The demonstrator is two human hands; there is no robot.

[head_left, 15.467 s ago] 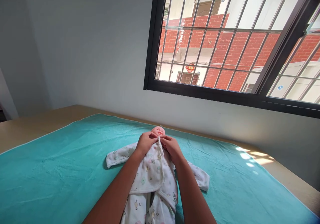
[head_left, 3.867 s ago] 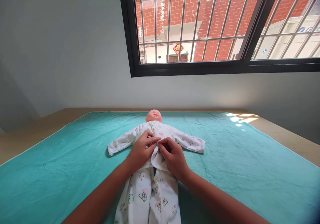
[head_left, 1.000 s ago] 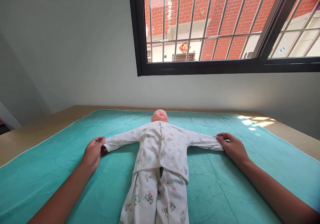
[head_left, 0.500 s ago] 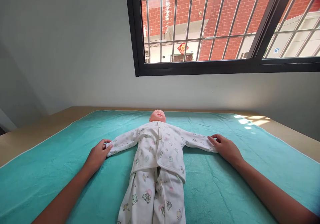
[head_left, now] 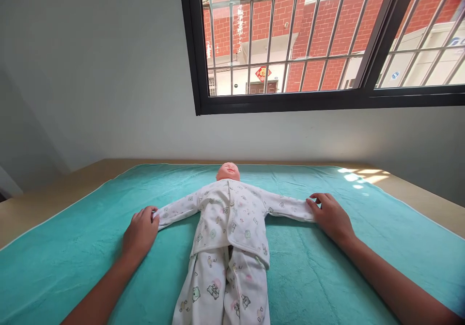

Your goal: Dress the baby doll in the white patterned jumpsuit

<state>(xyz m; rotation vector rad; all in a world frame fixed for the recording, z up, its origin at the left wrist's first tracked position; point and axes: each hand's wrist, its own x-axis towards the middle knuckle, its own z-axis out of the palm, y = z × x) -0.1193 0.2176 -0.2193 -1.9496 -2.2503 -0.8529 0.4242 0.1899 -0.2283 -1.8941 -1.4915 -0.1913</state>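
Note:
A baby doll (head_left: 227,171) lies on its back on a teal towel (head_left: 72,247), dressed in a white printed jacket (head_left: 228,216) and matching trousers (head_left: 223,291). Its arms are spread out to both sides. My left hand (head_left: 140,233) pinches the cuff of the doll's sleeve on the left side. My right hand (head_left: 329,215) grips the cuff of the other sleeve on the right. Both hands rest on the towel with fingers closed on the fabric.
The towel covers a wooden surface (head_left: 43,199) that runs up to a grey wall (head_left: 109,73). A black-framed barred window (head_left: 308,100) sits above the doll's head. Sunlight patches (head_left: 354,175) fall on the towel's far right corner.
Both hands have stayed on the sleeve cuffs, easing inward from the wide stretch of a second ago. Earlier they were fastening the front of the jacket.

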